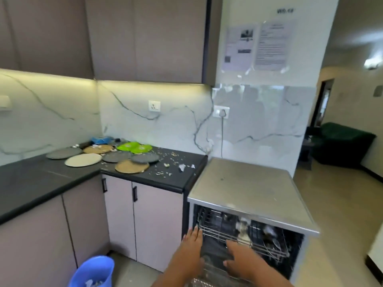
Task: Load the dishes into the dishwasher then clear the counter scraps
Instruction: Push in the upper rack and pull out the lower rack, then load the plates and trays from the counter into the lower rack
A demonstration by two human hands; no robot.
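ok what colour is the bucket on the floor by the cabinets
Blue. The bucket shows at the bottom left of the head view.

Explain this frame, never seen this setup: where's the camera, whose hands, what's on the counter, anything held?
There is no robot here. A person wears one wide-angle camera on the head, looking forward and down, so the two bare hands are their own. The left hand and right hand reach into the open dishwasher at its wire rack; the blur hides whether the fingers grip it, and neither hand carries a dish. The dark counter holds flat round plates in grey, cream, tan and green, not yet loaded, with scattered scraps beside them. A blue bucket stands on the floor below, with something pale inside.
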